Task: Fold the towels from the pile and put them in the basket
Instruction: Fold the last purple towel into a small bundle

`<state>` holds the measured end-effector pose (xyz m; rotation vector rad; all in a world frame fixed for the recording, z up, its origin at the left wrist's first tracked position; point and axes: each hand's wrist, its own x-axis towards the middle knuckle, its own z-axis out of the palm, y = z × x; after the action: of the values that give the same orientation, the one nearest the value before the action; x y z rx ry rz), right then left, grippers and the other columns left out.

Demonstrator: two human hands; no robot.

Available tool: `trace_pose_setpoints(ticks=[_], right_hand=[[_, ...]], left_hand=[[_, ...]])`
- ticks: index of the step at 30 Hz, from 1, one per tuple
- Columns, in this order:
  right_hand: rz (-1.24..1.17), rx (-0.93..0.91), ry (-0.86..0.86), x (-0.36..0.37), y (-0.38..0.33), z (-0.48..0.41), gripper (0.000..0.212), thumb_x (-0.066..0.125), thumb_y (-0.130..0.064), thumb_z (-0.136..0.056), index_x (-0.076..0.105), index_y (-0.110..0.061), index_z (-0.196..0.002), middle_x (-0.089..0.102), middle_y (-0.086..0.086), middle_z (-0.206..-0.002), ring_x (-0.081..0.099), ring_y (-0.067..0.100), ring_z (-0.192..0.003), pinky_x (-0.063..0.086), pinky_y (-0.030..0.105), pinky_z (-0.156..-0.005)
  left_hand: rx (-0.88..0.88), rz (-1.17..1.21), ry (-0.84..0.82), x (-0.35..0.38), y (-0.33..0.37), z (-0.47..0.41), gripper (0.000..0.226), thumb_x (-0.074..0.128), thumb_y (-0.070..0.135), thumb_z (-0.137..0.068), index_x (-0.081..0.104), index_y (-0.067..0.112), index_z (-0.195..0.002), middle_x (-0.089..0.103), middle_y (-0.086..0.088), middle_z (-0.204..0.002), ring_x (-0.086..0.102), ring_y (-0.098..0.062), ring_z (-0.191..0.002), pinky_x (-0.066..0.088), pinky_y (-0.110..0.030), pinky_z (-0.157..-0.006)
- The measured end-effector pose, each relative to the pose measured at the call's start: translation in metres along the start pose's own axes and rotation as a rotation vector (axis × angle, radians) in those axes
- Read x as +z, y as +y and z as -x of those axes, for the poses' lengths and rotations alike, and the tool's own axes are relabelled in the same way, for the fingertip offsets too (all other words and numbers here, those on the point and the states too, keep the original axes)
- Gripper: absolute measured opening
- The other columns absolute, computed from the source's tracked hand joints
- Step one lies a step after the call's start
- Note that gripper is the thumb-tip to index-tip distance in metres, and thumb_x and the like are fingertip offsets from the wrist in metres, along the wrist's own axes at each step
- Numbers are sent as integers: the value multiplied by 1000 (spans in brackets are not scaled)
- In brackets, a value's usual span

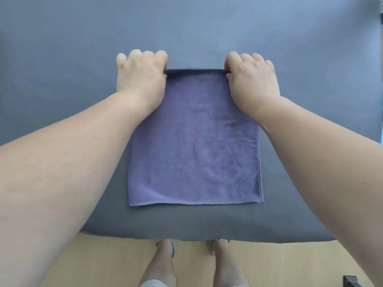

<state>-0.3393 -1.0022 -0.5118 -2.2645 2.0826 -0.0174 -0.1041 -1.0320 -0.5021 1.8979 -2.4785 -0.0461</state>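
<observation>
While no brand, label or writing is readable, a purple towel [194, 139] lies flat at frame centre on the grey-covered table [62, 48]. Left hand [143, 73] at 11 o'clock and right hand [253, 76] at 1 o'clock each pinch a far corner, fingers closed tight on the far edge.

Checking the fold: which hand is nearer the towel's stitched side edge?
Right. The right hand pinches the far corner on that stitched edge's side; the left hand holds the opposite far corner.
</observation>
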Motion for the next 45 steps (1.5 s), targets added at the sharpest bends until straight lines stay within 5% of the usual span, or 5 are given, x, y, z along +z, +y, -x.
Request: trace_pose_setpoints(ticks=[4, 11, 24, 40, 45], right_hand=[[30, -27, 32, -12, 1, 2, 26, 50, -5, -93, 59, -14, -116, 54, 12, -111, 49, 36, -104, 36, 43, -84], [-139, -108, 145, -12, 1, 106, 10, 56, -7, -78, 63, -14, -83, 55, 10, -83, 53, 35, -74, 37, 40, -64], [-355, -151, 216, 8, -18, 237, 25, 60, 4, -82, 77, -15, -85, 57, 5, -80, 50, 30, -67, 42, 42, -63], [-232, -17, 149, 18, -17, 266, 7, 73, -18, -79, 77, -23, -81, 61, -1, -83, 54, 31, -83, 38, 41, -81], [-261, -1, 201, 0, -52, 236, 25, 63, -37, -90, 76, -19, -102, 66, 5, -114, 58, 33, -112, 37, 45, -98]], left_hand=[[-1, 40, 75, -15, 3, 5, 14, 49, 13, -91, 62, 15, -98, 63, -11, -98, 51, -36, -97, 33, -44, -86], [103, 265, 119, -21, -8, 100, 20, 55, 10, -72, 68, 16, -85, 63, -6, -82, 56, -35, -81, 41, -41, -73], [-6, 416, 96, -6, 2, 237, 19, 60, -3, -72, 72, 10, -77, 59, -3, -77, 51, -30, -72, 42, -40, -68], [75, 334, 7, 19, 3, 263, 13, 64, 20, -82, 77, 17, -80, 59, 0, -77, 51, -29, -72, 43, -41, -67], [34, 353, 125, 0, 17, 238, 22, 54, 24, -92, 73, 12, -91, 64, -5, -86, 53, -33, -79, 44, -43, -71]])
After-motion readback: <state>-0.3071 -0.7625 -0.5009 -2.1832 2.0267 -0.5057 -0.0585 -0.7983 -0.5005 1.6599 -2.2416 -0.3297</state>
